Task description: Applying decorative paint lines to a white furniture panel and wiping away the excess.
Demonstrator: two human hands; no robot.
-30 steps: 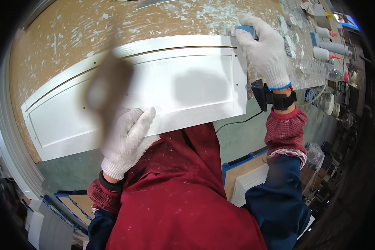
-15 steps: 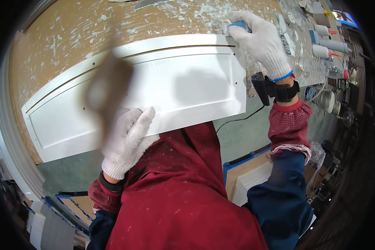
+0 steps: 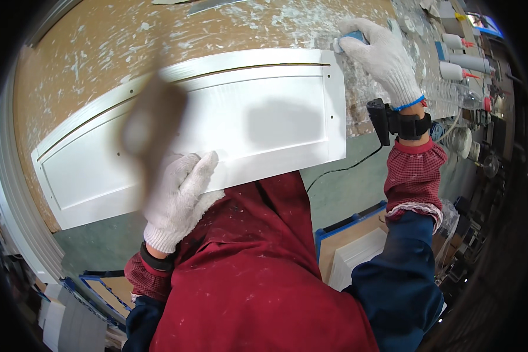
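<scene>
Both hands wear white knit gloves: the right hand (image 3: 384, 61) is curled closed around a small blue block (image 3: 353, 39), and it has just swung rightward with it, from over the far edge of the white panel (image 3: 217, 111) to beyond the panel's far right corner. That leaves the block apart from the panel, which seems to be getting no treatment at this instant; whether the block touches the bench (image 3: 246, 29) is hard to tell. The left hand (image 3: 179, 196) has stayed at the panel's near edge, fingers loosely extended over it; its underside is hidden, so I cannot tell whether it grips, though it probably steadies the work. The panel itself has hardly moved. It is long, smooth and painted, with a sunken middle, a flat raised border, small dark holes and a narrow brown groove along the far side. Past the panel, the bench is tan, streaked with crusty pale smears. To the panel's right stand or lie white bottles (image 3: 452, 71) with tapered red tips and a clear bottle (image 3: 460, 97) with a red cap.
</scene>
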